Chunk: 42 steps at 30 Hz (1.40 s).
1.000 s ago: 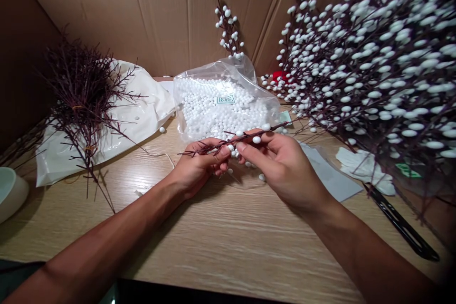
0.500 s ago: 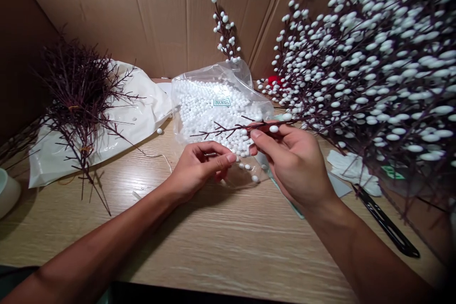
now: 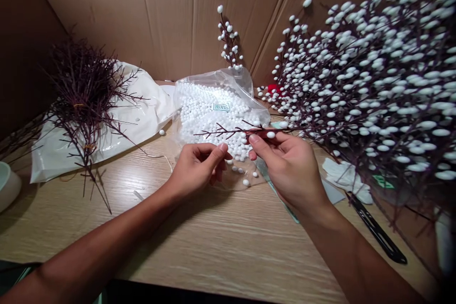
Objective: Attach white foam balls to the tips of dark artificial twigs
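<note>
A thin dark artificial twig (image 3: 223, 131) lies across the fingers of my right hand (image 3: 290, 166), pinched between thumb and forefinger. Its bare side shoots point left, and a few white berries sit along the part by my fingers. My left hand (image 3: 199, 166) is just below the twig's tip, thumb pressed to curled fingers; what they hold, if anything, is hidden. Right behind both hands, a clear plastic bag (image 3: 254, 88) full of small white foam berries (image 3: 199, 104) lies open toward me. Several loose berries (image 3: 245, 182) rest at its near edge.
Bare dark twigs (image 3: 81, 85) tied in bundles lie on a white plastic sheet (image 3: 142, 114) at left. A large mass of berry-covered branches (image 3: 356, 76) fills the right. A black-handled knife (image 3: 377, 232) and crumpled white tissue (image 3: 342, 173) lie below it. A white cup (image 3: 9, 185) stands far left.
The view has tilted up slightly. My left thumb has lifted a little and drawn back left from the bag's berries. My right hand keeps its pinch on the twig.
</note>
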Each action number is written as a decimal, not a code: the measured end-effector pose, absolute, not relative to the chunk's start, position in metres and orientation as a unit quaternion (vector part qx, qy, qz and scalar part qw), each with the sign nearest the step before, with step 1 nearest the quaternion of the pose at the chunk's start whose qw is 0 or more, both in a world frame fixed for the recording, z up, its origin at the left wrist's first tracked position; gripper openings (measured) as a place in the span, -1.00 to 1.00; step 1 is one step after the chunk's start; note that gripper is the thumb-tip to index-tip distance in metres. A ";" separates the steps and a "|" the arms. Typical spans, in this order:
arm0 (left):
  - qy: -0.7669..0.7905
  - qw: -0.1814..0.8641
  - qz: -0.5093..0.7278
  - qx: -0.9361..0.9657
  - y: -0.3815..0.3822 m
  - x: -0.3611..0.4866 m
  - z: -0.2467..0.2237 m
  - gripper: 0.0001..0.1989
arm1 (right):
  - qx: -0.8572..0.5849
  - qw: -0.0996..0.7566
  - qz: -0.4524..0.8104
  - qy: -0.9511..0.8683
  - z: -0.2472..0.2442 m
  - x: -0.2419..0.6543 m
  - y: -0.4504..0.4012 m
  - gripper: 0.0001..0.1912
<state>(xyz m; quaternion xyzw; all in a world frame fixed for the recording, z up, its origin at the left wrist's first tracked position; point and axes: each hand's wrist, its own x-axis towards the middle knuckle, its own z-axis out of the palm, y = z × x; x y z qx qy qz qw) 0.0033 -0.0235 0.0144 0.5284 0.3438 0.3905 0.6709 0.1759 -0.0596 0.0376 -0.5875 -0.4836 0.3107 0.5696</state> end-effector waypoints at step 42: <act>0.306 0.706 0.438 0.465 -0.014 -0.005 0.013 -0.75 | -0.505 0.617 0.394 -0.457 0.039 0.175 -0.061 -0.85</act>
